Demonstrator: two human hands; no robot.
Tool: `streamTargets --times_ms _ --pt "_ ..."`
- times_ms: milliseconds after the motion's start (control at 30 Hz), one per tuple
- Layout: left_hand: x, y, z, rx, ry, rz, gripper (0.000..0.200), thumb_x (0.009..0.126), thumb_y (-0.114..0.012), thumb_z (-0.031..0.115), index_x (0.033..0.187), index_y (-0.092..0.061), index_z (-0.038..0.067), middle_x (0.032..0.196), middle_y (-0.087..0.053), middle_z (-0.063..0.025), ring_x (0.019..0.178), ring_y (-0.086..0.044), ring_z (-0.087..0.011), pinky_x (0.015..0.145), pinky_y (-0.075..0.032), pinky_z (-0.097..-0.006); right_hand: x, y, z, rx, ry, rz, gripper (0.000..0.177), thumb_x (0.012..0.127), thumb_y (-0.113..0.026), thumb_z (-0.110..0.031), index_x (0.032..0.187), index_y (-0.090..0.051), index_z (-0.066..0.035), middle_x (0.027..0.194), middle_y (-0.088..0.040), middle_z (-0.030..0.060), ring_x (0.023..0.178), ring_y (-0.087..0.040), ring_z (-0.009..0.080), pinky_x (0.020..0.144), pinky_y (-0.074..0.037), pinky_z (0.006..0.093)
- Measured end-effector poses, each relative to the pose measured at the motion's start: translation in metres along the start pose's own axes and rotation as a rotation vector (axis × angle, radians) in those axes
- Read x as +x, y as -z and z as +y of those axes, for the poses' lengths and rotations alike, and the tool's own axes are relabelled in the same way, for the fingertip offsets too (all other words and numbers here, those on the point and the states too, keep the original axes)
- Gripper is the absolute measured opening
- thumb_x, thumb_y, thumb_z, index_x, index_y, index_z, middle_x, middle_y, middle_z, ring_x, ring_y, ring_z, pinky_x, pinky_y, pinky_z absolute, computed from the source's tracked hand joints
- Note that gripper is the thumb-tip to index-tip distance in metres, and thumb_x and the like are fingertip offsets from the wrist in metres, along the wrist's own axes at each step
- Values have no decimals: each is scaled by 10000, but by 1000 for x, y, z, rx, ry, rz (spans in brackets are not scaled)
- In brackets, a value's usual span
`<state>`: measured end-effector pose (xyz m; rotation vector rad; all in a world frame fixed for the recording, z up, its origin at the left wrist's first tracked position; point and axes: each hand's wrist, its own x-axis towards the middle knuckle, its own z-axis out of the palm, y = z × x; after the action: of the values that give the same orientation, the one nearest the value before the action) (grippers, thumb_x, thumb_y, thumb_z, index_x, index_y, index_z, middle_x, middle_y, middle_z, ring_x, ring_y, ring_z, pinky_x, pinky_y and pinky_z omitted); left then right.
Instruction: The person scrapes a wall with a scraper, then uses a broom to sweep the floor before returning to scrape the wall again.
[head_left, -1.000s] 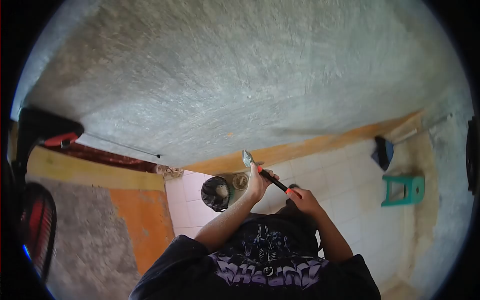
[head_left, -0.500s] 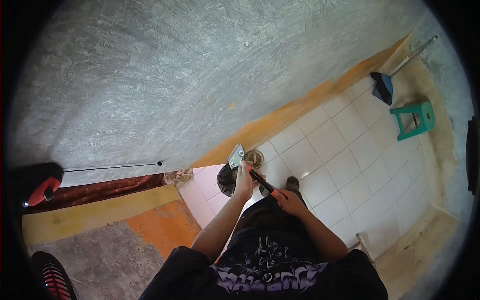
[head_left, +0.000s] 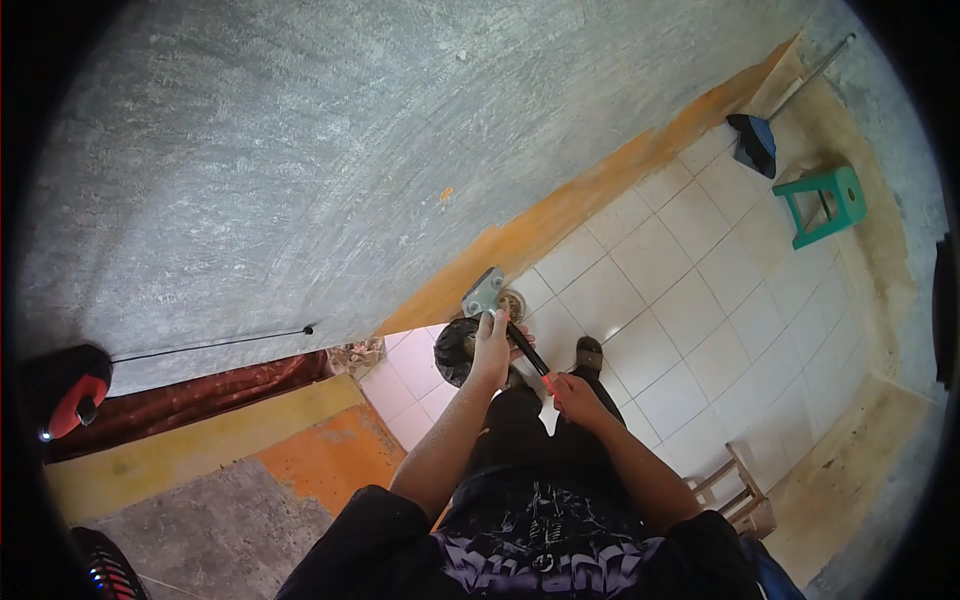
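A long-handled scraper (head_left: 530,355) with a black and red handle and a flat silvery head slants between my hands, in front of the wall's lower edge. My left hand (head_left: 490,350) is wrapped around the handle just below the head. Further down, my right hand (head_left: 582,398) closes on the red grip end. Under the head and my left hand, a black plastic bag (head_left: 456,352) sits on the floor, partly hidden. A round container (head_left: 512,303) with brownish contents stands beside it, partly covered by the head.
A rough grey wall (head_left: 250,180) with an orange lower band rises ahead. To the right on the white tiles (head_left: 650,290) are a green stool (head_left: 822,205) and a broom (head_left: 755,143). A wooden frame (head_left: 738,488) stands near my right elbow. At left is a yellow-edged ledge (head_left: 200,425).
My view has shifted slightly, bringing more of the wooden frame and my shoe into sight. Both hands keep hold of the scraper, whose head has turned a little.
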<state>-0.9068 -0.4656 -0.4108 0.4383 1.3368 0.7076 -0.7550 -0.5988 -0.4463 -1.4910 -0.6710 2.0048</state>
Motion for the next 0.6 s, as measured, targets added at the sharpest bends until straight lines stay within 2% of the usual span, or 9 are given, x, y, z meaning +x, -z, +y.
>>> streamTargets --times_ms 133,233,400,533,600 --pt "16 42 -3 -309 77 -163 421 1070 -291 466 1250 -448 119 869 -571 -96 775 -580 -234 753 -506 -425 21 -45 17 127 -66 -57 565 1034 -312 -546 836 -527 -62 563 -461 7 416 -430 108 421 -387 275" --pt "35 89 -15 -286 19 -249 406 1072 -282 463 1169 -473 119 860 -560 -75 754 -538 -217 705 -465 -399 51 -92 58 239 -58 -119 612 1027 -268 -586 824 -516 -65 556 -469 25 404 -444 129 429 -406 292" --pt "39 151 -11 -119 -19 -127 395 1067 -310 479 1206 -456 140 789 -451 -31 694 -451 -163 681 -427 -347 97 -169 96 250 40 -87 537 1031 -354 -538 799 -511 -79 569 -468 14 456 -454 112 482 -421 268" --pt "64 188 -10 56 -30 -47 389 1067 -287 492 1213 -419 156 768 -454 -26 678 -465 -152 654 -438 -329 138 -222 121 335 119 149 554 1021 -370 -553 754 -514 -90 554 -463 2 452 -466 102 446 -380 266" --pt "78 200 -8 139 -42 -69 400 1066 -289 498 1215 -420 150 749 -449 -23 670 -462 -146 649 -438 -324 160 -240 133 272 191 238 566 1023 -364 -555 745 -513 -86 551 -464 4 448 -462 101 439 -372 272"
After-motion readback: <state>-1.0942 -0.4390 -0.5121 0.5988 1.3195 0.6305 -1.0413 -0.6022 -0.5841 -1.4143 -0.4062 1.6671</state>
